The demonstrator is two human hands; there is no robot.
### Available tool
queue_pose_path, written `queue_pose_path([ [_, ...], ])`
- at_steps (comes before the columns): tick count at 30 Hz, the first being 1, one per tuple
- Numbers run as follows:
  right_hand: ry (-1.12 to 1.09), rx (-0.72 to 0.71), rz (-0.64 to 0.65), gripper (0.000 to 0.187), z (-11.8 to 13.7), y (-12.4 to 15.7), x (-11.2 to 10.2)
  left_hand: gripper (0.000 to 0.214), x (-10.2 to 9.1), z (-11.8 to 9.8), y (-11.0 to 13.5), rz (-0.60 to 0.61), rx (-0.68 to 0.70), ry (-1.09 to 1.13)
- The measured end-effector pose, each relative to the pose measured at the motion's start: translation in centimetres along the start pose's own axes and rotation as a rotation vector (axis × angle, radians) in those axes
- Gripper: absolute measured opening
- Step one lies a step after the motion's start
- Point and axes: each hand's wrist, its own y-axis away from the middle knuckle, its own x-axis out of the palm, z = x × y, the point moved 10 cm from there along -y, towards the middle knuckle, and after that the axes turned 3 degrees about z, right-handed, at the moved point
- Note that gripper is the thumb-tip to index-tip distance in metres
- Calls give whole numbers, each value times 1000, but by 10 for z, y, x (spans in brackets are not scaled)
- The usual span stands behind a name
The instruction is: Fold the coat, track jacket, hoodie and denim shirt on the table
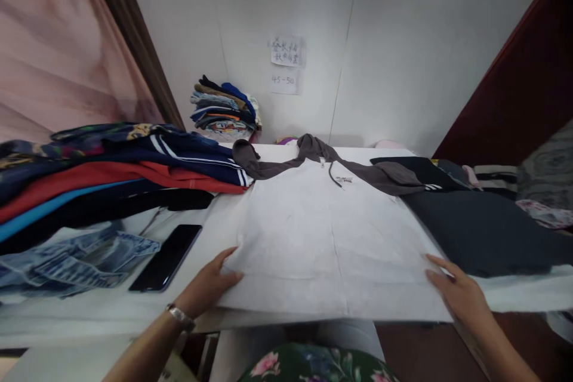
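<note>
Barely legible: wall note [286,51] beyond hoodie [331,239]

Head view, single camera: we are looking forward and down from just above the near edge of the table [102,310], facing the white wall [403,42] behind it. We are viewing from close in, with the left hand [208,286] and right hand [459,292] showing at the bottom of the frame.
</note>
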Motion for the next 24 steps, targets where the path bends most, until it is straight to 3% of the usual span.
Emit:
queue_pose_path([
  [2,-69,-30,79,37,-12,2,17,46,4,6,-1,3,20,-60],
  [6,-16,-101,114,29,-31,1,36,41,5,6,-10,67,29,-234],
  [8,29,-174,134,27,-28,-7,41,38,-1,-3,-21,76,40,-331],
  [10,59,-269,133,28,-10,-19,43,39,-7,-24,-38,47,94,-425],
  [13,25,-329,195,35,41,-36,58,40,-8,-71,-75,-24,219,-545],
  [18,-117,-392,447,44,165,-50,130,29,14,-149,-159,-94,390,-610],
  [21,-170,-561,494,46,231,-57,176,32,28,-176,-213,-103,398,-630],
  [24,-52,-618,551,51,258,-69,224,37,38,-192,-262,-117,353,-668],
])
